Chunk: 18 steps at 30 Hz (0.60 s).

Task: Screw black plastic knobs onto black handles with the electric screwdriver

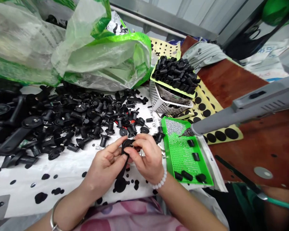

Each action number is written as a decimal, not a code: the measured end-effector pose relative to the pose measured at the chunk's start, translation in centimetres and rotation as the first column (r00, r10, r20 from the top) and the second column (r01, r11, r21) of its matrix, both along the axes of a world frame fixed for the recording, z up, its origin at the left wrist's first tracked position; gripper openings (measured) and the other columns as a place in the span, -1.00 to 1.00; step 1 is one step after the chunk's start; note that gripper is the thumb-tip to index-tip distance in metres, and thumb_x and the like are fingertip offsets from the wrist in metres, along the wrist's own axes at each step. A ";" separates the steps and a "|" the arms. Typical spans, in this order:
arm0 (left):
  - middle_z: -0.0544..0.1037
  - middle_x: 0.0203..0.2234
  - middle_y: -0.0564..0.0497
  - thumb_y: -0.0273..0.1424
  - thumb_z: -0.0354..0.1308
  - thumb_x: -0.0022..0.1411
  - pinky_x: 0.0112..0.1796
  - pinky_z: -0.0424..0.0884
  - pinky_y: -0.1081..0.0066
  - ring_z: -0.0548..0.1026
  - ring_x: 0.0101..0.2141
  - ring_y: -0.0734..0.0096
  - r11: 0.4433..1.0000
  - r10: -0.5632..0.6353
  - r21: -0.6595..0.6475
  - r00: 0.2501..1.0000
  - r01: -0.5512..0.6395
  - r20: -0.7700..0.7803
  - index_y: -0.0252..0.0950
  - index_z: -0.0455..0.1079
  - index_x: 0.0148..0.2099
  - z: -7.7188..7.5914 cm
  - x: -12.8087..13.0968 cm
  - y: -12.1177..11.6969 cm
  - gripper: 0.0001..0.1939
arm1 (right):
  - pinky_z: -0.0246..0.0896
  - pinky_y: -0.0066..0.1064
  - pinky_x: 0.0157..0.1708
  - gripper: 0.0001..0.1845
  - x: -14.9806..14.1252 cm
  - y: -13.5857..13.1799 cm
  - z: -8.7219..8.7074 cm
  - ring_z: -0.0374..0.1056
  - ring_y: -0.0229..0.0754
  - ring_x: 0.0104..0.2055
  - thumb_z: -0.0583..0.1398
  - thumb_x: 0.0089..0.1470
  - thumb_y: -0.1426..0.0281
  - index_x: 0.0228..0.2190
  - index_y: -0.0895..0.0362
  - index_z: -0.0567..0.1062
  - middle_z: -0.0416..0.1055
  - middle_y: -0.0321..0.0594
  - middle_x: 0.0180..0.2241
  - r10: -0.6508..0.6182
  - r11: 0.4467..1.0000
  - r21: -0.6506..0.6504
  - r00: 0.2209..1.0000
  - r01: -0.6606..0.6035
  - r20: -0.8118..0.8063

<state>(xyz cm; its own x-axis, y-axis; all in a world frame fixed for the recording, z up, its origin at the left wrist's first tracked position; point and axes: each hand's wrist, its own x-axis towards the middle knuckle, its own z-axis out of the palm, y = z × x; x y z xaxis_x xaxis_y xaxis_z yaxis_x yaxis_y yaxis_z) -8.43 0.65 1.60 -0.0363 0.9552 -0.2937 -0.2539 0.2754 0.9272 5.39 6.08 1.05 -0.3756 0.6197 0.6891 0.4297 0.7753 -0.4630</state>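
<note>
Floral top (125, 215); spotted white sheet (62, 171); black parts (86, 118) heaped

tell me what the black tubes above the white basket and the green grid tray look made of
The black tubes look like matte moulded plastic or rubber: dull, uniform surfaces. The green grid tray looks like glossy plastic, with bright even colour and crisp regular cells.
</note>
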 end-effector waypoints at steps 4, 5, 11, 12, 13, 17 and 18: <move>0.56 -0.39 0.03 -0.36 0.16 0.14 -0.31 0.41 0.49 0.49 -0.35 0.42 0.998 -0.028 0.049 0.997 0.031 -0.075 -0.38 0.17 0.26 0.0 -0.1 -0.3 -0.36 | 0.41 -0.37 -0.26 -0.85 0.7 -0.3 0.2 0.38 -0.20 -0.22 0.20 0.10 0.45 -0.24 0.16 0.39 0.40 -0.11 -0.26 0.085 0.996 -0.035 0.996 -0.086 -0.027; 0.57 -0.33 0.00 -0.37 0.15 0.15 -0.27 0.42 0.47 0.51 -0.31 0.40 0.997 -0.039 0.061 0.996 0.044 -0.078 -0.37 0.18 0.25 0.0 -0.1 -0.4 -0.38 | 0.41 -0.35 -0.23 -0.84 0.8 -0.4 0.2 0.38 -0.19 -0.20 0.19 0.09 0.48 -0.22 0.15 0.39 0.40 -0.10 -0.25 0.108 0.993 -0.038 0.993 -0.109 -0.037; 0.59 -0.19 -0.07 -0.37 0.16 0.17 -0.17 0.46 0.42 0.53 -0.17 0.28 0.996 -0.053 0.076 0.998 0.054 -0.017 -0.35 0.22 0.24 0.2 -0.1 -0.3 -0.42 | 0.39 -0.31 -0.21 -0.85 1.0 -0.1 -0.1 0.38 -0.21 -0.19 0.19 0.09 0.53 -0.26 0.11 0.41 0.41 -0.15 -0.25 0.096 0.977 -0.177 0.985 -0.122 -0.146; 0.59 -0.17 -0.08 -0.37 0.17 0.16 -0.16 0.46 0.42 0.53 -0.16 0.28 0.995 -0.048 0.085 0.999 0.047 0.005 -0.34 0.25 0.22 0.2 -0.2 -0.2 -0.43 | 0.38 -0.31 -0.20 -0.84 1.1 -0.1 0.0 0.38 -0.21 -0.18 0.20 0.08 0.55 -0.26 0.12 0.41 0.40 -0.14 -0.25 0.093 0.976 -0.181 0.984 -0.119 -0.150; 0.59 -0.14 -0.08 -0.37 0.18 0.16 -0.17 0.46 0.43 0.53 -0.17 0.29 0.995 -0.043 0.097 0.999 0.040 0.024 -0.32 0.28 0.20 0.3 -0.2 -0.1 -0.45 | 0.38 -0.31 -0.19 -0.81 1.1 -0.2 0.1 0.38 -0.21 -0.17 0.20 0.06 0.56 -0.25 0.12 0.41 0.40 -0.14 -0.24 0.098 0.976 -0.178 0.984 -0.124 -0.149; 0.61 -0.16 -0.06 -0.33 0.20 0.16 -0.27 0.50 0.46 0.57 -0.30 0.33 0.993 0.017 0.118 1.000 -0.015 -0.017 -0.25 0.45 0.04 0.5 -0.3 0.0 -0.62 | 0.37 -0.27 -0.14 -0.69 1.6 -0.8 1.0 0.36 -0.17 -0.10 0.25 0.03 0.52 -0.15 0.11 0.42 0.38 -0.08 -0.15 0.225 0.937 -0.229 0.957 -0.264 -0.183; 0.62 -0.18 -0.05 -0.32 0.20 0.15 -0.29 0.51 0.46 0.58 -0.32 0.33 0.992 0.037 0.125 0.998 -0.031 -0.050 -0.25 0.47 0.02 0.6 -0.3 0.0 -0.64 | 0.37 -0.26 -0.14 -0.66 1.8 -0.9 1.3 0.36 -0.16 -0.09 0.25 0.03 0.49 -0.11 0.11 0.42 0.38 -0.07 -0.12 0.243 0.919 -0.258 0.945 -0.297 -0.221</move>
